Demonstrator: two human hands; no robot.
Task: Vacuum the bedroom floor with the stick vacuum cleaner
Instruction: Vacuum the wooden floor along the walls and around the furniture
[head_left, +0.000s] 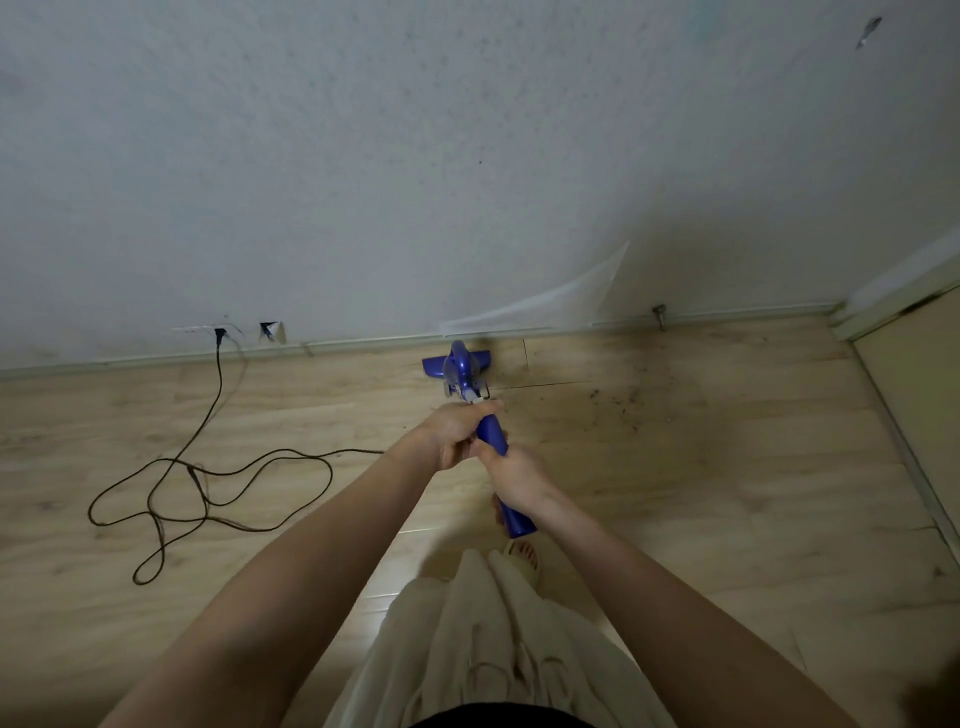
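Pale wood-look flooring (727, 493) meets a scuffed white wall (467, 156) in a dim bedroom, where a person works a blue stick vacuum (491, 431) with both hands. Its floor head (456, 364) sits flat on the boards, tight against the baseboard (363, 344), with the stick sloping back toward the person. Fingers of the left hand (457, 431) are wrapped closed around the upper stick just below the motor body; the right hand (517, 475) is closed around the handle lower down, nearer the body. A dark scatter of dirt (618, 402) lies on the boards well to the right of the head, not yet collected. To the left, a black cord (208, 488) runs down from a wall socket (219, 332) and loops loosely across the floor, clear of the vacuum. A strip of wallpaper (571, 296) peels away low on the wall above the head. By the look of it, the edge pass along the wall is under way; the next stroke likely calls for drawing the head back and steering it right over the debris, while keeping the loose cord out of its path
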